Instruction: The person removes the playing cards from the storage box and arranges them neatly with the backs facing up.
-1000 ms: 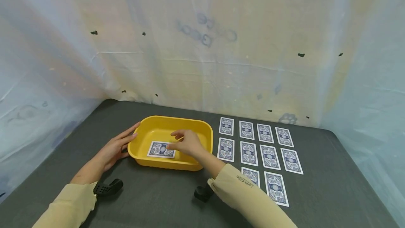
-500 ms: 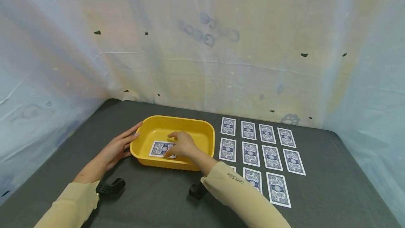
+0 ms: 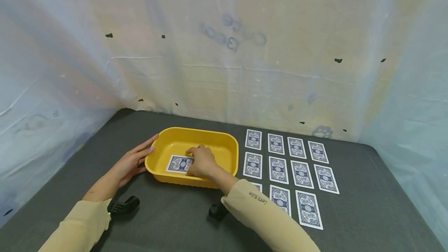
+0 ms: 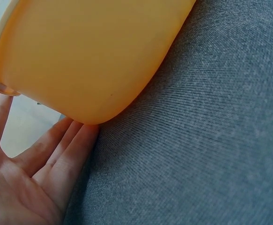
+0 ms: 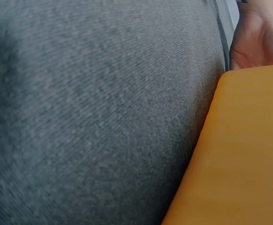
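A yellow plastic bin (image 3: 227, 137) stands on the dark table, and a playing card (image 3: 179, 164) with a blue-and-white back lies face down on its floor. My right hand (image 3: 203, 161) reaches into the bin over the right end of this card. Its thumb is at the card's near edge and its forefinger by the far edge; I cannot tell whether they pinch it. My left hand (image 3: 128, 166) touches the bin's left end. In the left wrist view the straight fingers (image 4: 70, 157) rest against the outer wall. The bin hides my right hand in the right wrist view.
Right of the bin, several playing cards (image 3: 278, 169) lie face down in rows on the dark table (image 3: 371, 201). My right sleeve (image 3: 260, 209) covers part of the nearest row. A pale translucent sheet (image 3: 301, 30) hangs around the table's back and sides.
My right hand has moved from the middle of the card in the bin to its right end, with thumb and forefinger lower. My left hand has stayed at the bin's left end.
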A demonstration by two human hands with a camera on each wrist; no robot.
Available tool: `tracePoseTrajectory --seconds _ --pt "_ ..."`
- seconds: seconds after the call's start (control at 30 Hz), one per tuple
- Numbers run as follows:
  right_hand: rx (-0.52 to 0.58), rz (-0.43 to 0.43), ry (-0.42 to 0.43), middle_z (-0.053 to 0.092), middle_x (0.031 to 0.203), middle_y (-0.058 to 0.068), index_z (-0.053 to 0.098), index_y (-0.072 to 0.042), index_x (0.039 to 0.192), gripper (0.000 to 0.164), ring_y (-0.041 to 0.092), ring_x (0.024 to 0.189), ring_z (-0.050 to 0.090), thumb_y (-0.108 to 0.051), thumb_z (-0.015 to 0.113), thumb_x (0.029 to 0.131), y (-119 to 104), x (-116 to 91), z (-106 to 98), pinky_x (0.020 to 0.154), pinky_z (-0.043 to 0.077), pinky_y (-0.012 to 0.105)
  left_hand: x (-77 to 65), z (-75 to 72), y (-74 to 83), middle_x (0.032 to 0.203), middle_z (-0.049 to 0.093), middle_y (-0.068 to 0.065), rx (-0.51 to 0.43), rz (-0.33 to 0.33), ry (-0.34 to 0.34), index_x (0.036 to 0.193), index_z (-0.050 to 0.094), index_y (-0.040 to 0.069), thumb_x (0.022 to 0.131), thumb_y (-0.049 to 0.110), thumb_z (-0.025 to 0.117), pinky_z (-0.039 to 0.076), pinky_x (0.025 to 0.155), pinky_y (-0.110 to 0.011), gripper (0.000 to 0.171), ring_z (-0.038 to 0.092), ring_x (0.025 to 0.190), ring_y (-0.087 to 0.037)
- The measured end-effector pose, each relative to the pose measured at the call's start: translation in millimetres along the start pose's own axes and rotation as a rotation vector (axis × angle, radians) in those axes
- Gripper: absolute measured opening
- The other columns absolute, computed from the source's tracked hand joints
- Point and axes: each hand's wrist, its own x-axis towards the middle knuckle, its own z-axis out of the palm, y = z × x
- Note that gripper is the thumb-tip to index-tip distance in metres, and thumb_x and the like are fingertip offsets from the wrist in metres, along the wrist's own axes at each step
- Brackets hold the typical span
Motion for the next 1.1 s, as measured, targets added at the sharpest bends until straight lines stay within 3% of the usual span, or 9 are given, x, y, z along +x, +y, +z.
tracePoseTrajectory --seconds 0.23,0.4,0.7,0.97,1.1 --pt "-0.006 0.024 -0.005 0.058 0.109 0.006 0.066 -0.013 0.120 0.056 0.021 0.098 0.046 -0.014 0.086 0.068 -1 -1 -1 0.087 0.039 0.031 -0.7 0.6 1.0 0.163 -0.001 -0.005 -0.002 -0.002 -0.004 0.154 0.011 0.035 0.096 0.050 0.050 0.030 0.109 -0.059 0.071 0.015 0.146 -0.034" --pt "0.050 0.041 0.011 0.057 0.108 0.007 0.069 -0.011 0.114 0.050 0.020 0.096 0.048 -0.010 0.086 0.067 0 -1 -1 0.083 0.041 0.029 -1.7 0.8 1.3 0.163 -0.001 -0.005 0.001 0.007 -0.008 0.154 0.011 0.035 0.097 0.048 0.049 0.029 0.109 -0.059 0.069 0.015 0.146 -0.034" --pt "0.140 -0.026 0.068 0.061 0.095 0.004 0.072 -0.007 0.102 0.028 0.014 0.084 0.050 -0.003 0.074 0.075 0 -5 -6 0.077 0.044 0.025 -2.4 0.0 1.2 0.163 0.000 -0.005 0.010 0.010 -0.012 0.154 0.011 0.035 0.098 0.049 0.048 0.040 0.106 -0.049 0.069 0.017 0.145 -0.033" --pt "0.220 -0.054 0.045 0.067 0.099 0.004 0.068 -0.009 0.112 0.031 0.012 0.080 0.055 -0.003 0.069 0.082 -3 -11 -10 0.066 0.046 0.018 -2.4 -0.4 0.2 0.163 0.001 -0.006 0.018 0.027 -0.018 0.154 0.010 0.036 0.098 0.048 0.047 0.043 0.103 -0.046 0.068 0.018 0.145 -0.033" --pt "0.235 -0.062 0.060 0.066 0.103 0.004 0.066 -0.010 0.117 0.034 0.012 0.081 0.055 -0.004 0.067 0.084 -3 -14 -12 0.068 0.046 0.019 -2.1 -1.0 -0.5 0.163 0.001 -0.006 0.016 0.032 -0.022 0.154 0.010 0.036 0.098 0.048 0.047 0.045 0.101 -0.043 0.068 0.019 0.145 -0.033"
